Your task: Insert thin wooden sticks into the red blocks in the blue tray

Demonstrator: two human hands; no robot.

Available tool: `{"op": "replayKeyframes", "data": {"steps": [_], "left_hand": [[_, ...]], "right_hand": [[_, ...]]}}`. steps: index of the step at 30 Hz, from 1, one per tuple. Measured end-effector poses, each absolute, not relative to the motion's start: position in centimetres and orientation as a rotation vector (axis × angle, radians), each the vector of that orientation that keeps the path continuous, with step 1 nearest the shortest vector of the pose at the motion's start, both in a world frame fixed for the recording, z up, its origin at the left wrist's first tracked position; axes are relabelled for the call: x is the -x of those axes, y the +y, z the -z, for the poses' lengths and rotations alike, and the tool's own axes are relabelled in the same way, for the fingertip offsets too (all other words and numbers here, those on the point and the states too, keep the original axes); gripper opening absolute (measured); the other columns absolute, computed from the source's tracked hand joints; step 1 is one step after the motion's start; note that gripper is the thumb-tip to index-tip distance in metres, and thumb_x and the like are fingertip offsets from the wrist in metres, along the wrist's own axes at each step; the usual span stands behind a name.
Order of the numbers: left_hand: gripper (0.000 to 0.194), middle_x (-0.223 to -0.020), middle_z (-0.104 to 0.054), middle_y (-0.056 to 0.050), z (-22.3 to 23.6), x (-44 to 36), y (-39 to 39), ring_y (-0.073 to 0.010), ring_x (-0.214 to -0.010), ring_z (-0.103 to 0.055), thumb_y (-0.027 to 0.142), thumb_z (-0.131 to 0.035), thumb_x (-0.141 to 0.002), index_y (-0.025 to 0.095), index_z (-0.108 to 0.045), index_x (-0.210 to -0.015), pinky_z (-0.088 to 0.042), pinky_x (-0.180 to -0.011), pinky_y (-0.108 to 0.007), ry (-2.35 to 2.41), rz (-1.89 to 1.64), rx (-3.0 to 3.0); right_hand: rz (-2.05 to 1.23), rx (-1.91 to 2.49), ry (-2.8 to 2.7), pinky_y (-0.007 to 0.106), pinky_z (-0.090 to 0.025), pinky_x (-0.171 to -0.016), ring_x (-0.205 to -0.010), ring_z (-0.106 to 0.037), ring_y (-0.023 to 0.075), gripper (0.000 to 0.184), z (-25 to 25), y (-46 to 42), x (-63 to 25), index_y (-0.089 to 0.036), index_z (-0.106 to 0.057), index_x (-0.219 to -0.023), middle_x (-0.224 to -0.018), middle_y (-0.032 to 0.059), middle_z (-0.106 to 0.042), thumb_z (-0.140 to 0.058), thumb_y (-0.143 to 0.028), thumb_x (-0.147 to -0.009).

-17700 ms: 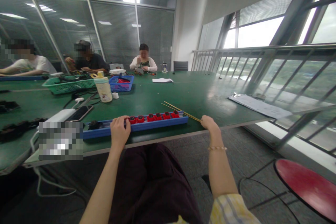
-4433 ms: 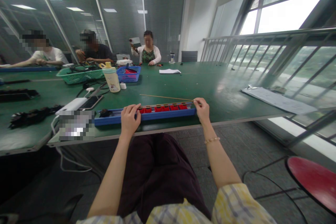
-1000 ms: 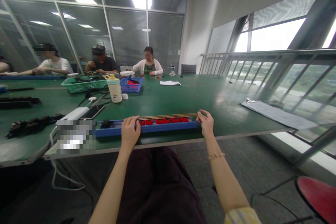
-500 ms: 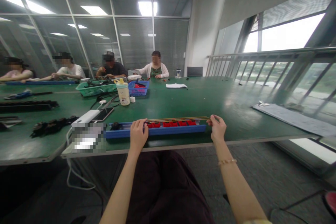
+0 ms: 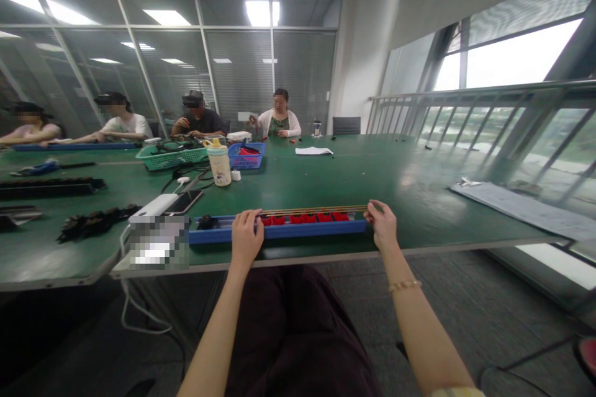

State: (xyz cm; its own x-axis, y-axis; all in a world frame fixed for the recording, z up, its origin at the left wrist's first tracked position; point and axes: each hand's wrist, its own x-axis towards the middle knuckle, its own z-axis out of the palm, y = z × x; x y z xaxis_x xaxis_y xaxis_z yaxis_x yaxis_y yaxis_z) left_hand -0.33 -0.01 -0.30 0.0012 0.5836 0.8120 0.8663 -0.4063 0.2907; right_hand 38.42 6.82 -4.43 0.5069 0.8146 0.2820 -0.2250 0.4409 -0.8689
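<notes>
A long blue channel (image 5: pixel 316 231) lies across the table near its front edge, with several red pieces (image 5: pixel 302 219) in a row inside it. At its left end sits a small black part (image 5: pixel 206 222). My left hand (image 5: pixel 246 239) is closed over the channel left of the red pieces; its fingertips are partly hidden. Thin yellowish strips (image 5: pixel 321 210) run along the channel's far side, from my left fingers to the right end. My right hand (image 5: pixel 382 223) pinches the strips' right ends, just beyond the channel's end.
Left of the channel are a white power bank (image 5: pixel 153 208), a phone (image 5: pixel 187 201) and cables. Behind stand a cup (image 5: pixel 218 164), a green basket (image 5: pixel 174 159) and a blue basket (image 5: pixel 246 156). A clipboard (image 5: pixel 516 205) lies right. Several people sit across the table.
My right hand has moved slightly left and up, still pinching the strip ends. My left hand and the channel stay nearly in place. A person opposite has raised a hand.
</notes>
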Motion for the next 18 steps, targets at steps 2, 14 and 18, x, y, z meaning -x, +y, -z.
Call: {"op": "replayKeyframes", "data": {"steps": [2, 14, 18], "left_hand": [[0.026, -0.108, -0.066, -0.009, 0.28, 0.31, -0.04, -0.0256, -0.102, -0.057, 0.025, -0.044, -0.095, 0.02, -0.064, -0.112, -0.046, -0.093, -0.042, -1.51, 1.365, 1.988], [0.026, -0.107, -0.066, -0.009, 0.49, 0.38, -0.05, -0.025, -0.102, -0.058, 0.025, -0.044, -0.096, 0.021, -0.064, -0.111, -0.045, -0.094, -0.042, -1.527, 1.353, 1.989], [0.026, -0.108, -0.066, -0.008, 0.59, 0.41, -0.03, -0.0247, -0.102, -0.057, 0.024, -0.044, -0.095, 0.021, -0.064, -0.112, -0.046, -0.094, -0.041, -1.533, 1.353, 1.986]], "right_hand": [[-0.724, 0.876, -0.773, 0.017, -0.038, -0.045, -0.05, -0.054, 0.0085, 0.06, 4.5, 6.82, -38.48, -0.015, -0.064, -0.1, -0.058, -0.0028, -0.063, -0.087, -0.049, -0.057], [-0.622, 0.806, -0.493, 0.017, -0.039, -0.045, -0.05, -0.055, 0.0085, 0.041, 5.04, 7.18, -39.21, -0.015, -0.062, -0.092, -0.057, -0.0021, -0.062, -0.081, -0.037, -0.063], [-0.6, 0.823, -0.396, 0.017, -0.042, -0.046, -0.05, -0.055, 0.008, 0.036, 4.86, 7.11, -39.41, -0.016, -0.06, -0.09, -0.056, -0.0045, -0.059, -0.079, -0.036, -0.066]]}}
